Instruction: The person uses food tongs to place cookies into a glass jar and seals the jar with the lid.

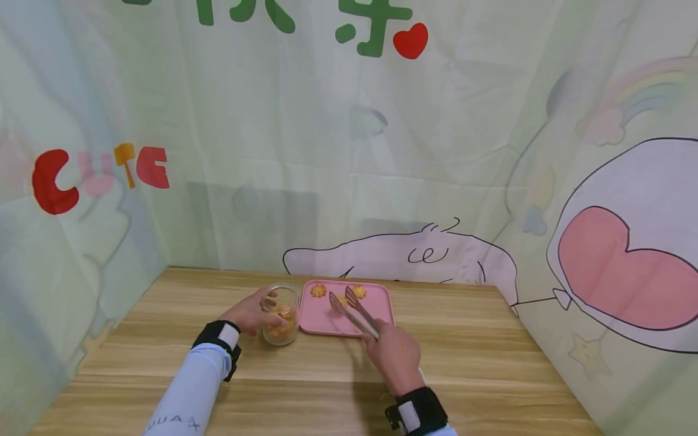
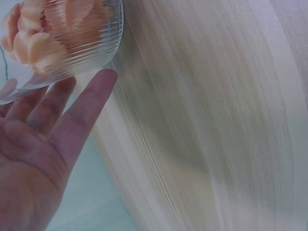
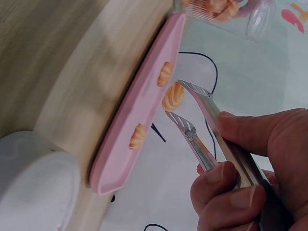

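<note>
My left hand grips a ribbed glass jar, thumb and fingers around its side. Inside the jar are several golden swirled cookies. My right hand holds metal tongs, whose slotted tips point at the pink tray. Between those tips is one cookie, which looks raised off the tray in the right wrist view. Two other cookies lie on the tray, a left cookie and a right cookie.
The jar stands on the wooden table, close to the tray's left edge. A white rounded object shows near the tray in the right wrist view; its kind is unclear. Behind the table hangs a printed cloth.
</note>
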A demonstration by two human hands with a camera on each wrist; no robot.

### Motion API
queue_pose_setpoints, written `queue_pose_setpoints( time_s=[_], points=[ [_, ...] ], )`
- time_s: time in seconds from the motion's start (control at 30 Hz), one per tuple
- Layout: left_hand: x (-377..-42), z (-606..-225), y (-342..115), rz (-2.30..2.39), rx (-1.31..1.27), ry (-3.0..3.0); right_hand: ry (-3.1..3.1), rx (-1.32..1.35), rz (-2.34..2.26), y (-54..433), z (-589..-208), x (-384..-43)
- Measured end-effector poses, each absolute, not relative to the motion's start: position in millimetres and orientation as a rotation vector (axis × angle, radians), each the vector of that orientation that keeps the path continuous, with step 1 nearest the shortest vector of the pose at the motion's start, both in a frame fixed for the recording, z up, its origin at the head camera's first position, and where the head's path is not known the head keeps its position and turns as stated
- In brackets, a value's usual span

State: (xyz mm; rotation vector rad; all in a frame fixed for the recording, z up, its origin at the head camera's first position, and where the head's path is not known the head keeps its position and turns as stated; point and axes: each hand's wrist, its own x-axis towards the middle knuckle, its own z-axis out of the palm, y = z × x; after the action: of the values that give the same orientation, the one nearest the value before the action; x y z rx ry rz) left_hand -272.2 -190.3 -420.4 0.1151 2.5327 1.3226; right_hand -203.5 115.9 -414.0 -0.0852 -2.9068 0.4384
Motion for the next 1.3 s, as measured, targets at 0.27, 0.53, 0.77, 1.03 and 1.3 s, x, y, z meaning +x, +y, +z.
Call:
queue_pose_setpoints(
  time_s=[0.27,0.53,0.77,1.03,1.3],
  points=[
    [-270,-418,-189,1.322,0.109,2.537,-2.907,-0.094,0.458,112,-401,-200],
    [-269,-417,-188,1.330,0.104,2.536,-2.866,-0.043,0.507,106,-386,-195],
    [-269,-416,-189,1.336,0.109,2.532,-2.797,0.045,0.507,95,-373,-186],
    [-272,-420,-192,1.333,0.126,2.543,-2.718,0.167,0.466,81,-364,-178],
    [-271,-419,-191,1.325,0.137,2.543,-2.710,0.297,0.454,68,-361,-172]
  ],
)
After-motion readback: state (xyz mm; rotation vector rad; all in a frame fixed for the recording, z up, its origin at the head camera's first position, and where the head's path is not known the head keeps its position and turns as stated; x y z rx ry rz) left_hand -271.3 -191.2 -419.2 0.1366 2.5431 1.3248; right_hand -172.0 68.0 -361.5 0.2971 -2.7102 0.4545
